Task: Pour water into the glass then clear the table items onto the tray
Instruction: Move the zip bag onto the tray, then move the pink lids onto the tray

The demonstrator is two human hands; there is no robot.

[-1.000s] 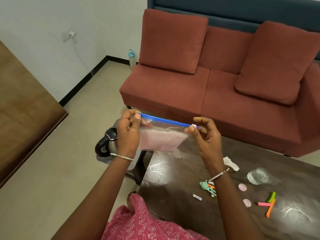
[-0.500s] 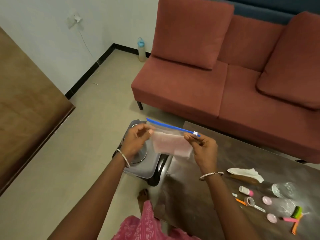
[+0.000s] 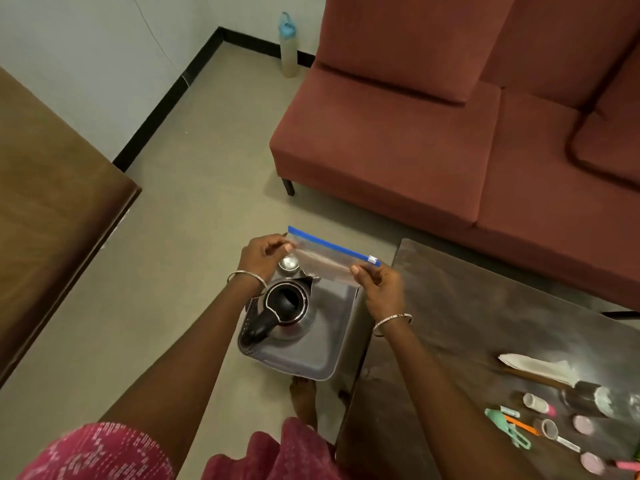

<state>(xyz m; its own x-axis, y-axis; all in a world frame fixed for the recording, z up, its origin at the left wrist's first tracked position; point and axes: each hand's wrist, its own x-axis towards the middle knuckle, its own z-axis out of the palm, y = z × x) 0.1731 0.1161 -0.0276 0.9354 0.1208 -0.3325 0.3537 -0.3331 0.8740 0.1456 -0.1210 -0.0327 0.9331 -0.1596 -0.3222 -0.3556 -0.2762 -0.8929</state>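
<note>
We see a clear zip bag [image 3: 327, 260] with a blue seal strip and a white slider at its right end, and a faint pinkish tint inside. It is held stretched and nearly level above the far end of the steel tray [image 3: 329, 344]. The left hand [image 3: 264, 258] pinches the bag's left edge, fingers curled. The right hand [image 3: 380, 289] pinches its lower right corner. The tray sits just beside the dark table [image 3: 467, 323] and holds a steel kettle [image 3: 286, 306] with a black handle and a small steel cup [image 3: 289, 263]. A folded tissue [image 3: 536, 367] lies on the table.
</note>
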